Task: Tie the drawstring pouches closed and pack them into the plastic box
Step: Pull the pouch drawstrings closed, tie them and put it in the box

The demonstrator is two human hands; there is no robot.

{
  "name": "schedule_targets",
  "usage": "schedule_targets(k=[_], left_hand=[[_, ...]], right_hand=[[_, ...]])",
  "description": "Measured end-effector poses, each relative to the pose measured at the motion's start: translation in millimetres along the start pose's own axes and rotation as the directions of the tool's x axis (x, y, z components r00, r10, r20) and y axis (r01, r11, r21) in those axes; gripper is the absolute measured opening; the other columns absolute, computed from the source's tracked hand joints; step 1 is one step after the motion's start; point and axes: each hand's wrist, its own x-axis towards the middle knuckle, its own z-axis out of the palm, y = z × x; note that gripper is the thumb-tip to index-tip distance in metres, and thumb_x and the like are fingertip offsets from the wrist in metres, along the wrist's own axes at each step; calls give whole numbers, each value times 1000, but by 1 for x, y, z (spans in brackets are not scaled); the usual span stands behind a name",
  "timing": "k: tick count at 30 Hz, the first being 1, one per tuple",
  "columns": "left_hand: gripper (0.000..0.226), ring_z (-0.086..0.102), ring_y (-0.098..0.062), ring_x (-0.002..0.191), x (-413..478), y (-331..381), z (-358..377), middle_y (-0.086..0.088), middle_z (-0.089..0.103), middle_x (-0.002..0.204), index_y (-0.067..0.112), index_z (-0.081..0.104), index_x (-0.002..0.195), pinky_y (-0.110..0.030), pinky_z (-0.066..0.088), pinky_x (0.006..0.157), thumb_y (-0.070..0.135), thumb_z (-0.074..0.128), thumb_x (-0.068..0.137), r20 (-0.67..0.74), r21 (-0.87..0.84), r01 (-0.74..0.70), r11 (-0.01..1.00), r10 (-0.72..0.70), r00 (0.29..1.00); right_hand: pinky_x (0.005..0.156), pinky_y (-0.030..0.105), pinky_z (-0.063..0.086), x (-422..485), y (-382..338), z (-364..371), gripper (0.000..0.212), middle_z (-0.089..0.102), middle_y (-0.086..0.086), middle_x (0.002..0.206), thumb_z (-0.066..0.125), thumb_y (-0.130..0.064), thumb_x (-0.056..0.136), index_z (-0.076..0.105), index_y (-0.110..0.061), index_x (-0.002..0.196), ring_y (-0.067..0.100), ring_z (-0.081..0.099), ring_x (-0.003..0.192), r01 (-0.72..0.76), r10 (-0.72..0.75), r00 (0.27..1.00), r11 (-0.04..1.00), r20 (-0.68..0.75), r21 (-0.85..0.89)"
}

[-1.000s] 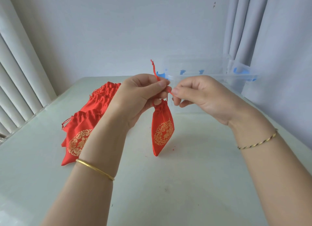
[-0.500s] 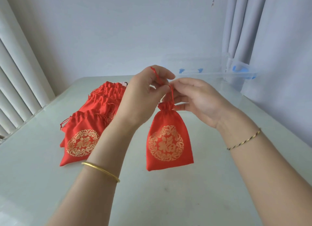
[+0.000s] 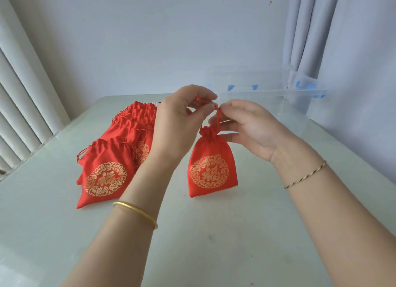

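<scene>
A red drawstring pouch (image 3: 212, 168) with a gold emblem hangs over the table, its neck gathered tight and its front facing me. Its red drawstring (image 3: 217, 119) runs up from the neck to my fingers. My left hand (image 3: 182, 119) pinches one end of the string between thumb and forefinger. My right hand (image 3: 246, 128) pinches the string right beside it, the other fingers spread loosely. A pile of several more red pouches (image 3: 120, 149) lies on the table to the left. The clear plastic box (image 3: 295, 102) with blue clips stands behind my right hand.
The pale glass-topped table (image 3: 214, 233) stretches toward me below the hanging pouch. White vertical blinds (image 3: 23, 98) line the left side, grey curtains (image 3: 310, 29) hang at the back right, and a plain wall rises behind the table.
The pouch turned from edge-on to face me and now hangs lower. My hands came together above its neck, both still pinching the drawstring.
</scene>
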Motion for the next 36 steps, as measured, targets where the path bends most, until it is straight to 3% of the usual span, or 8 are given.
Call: schedule_targets(k=[4,7,11,16,21,25,29,36], left_hand=[[12,68,-9,73,2,-3,-4,1,72,84,11,69,92,-15,48,68,4,60,87,66,-153,145,978,-136,989],[16,66,-4,73,3,-5,-6,5,73,85,16,69,93,-11,45,61,15,53,93,72,-141,260,955,-252,965],[27,59,-1,64,5,-13,-7,8,71,80,22,67,77,-13,42,60,26,47,95,15,-91,374,923,-374,927],[37,51,-9,62,4,-18,-6,1,66,70,14,49,56,-23,38,60,17,42,92,-52,-74,469,880,-473,880],[48,65,-13,69,8,-15,-10,4,70,69,19,46,44,-25,44,68,7,39,90,-71,-326,487,810,-535,842],[39,71,-23,75,6,-9,-7,-5,68,67,13,38,60,-24,53,68,16,36,99,164,-629,451,633,-460,873],[32,62,-15,57,4,-7,-7,-1,61,60,9,57,71,-22,51,61,25,47,97,257,-390,517,762,-449,856],[9,58,-7,57,-1,-2,-4,-2,63,68,11,69,80,-19,50,65,19,67,83,397,-14,452,892,-410,821]], right_hand=[[67,28,50,1,1,-2,28,63,2,77,43,-21,98,53,-14,72,16,65,70,73,-111,978,975,-178,-211],[63,25,48,2,2,-3,32,64,0,72,48,-27,95,54,-16,66,14,65,66,74,-140,941,973,-309,-217],[55,22,43,4,0,-7,36,69,1,76,53,-28,91,47,-18,57,10,61,57,29,54,928,976,-369,215],[40,15,37,5,2,-7,37,68,3,67,48,-25,94,39,-17,59,8,56,45,53,142,957,769,-251,637],[35,12,30,11,15,-13,38,46,-4,41,45,-25,97,37,-17,60,8,38,31,-20,255,910,817,-329,576],[35,13,34,12,18,-11,36,53,-1,44,48,-24,96,42,-15,62,8,43,33,-40,261,891,860,-371,509],[39,15,38,6,6,-7,34,65,3,55,49,-25,95,44,-14,62,8,47,38,27,131,927,912,-351,410],[43,20,34,1,-4,10,29,63,-2,71,55,-25,92,57,-14,65,10,46,45,198,-195,911,980,-363,-30]])
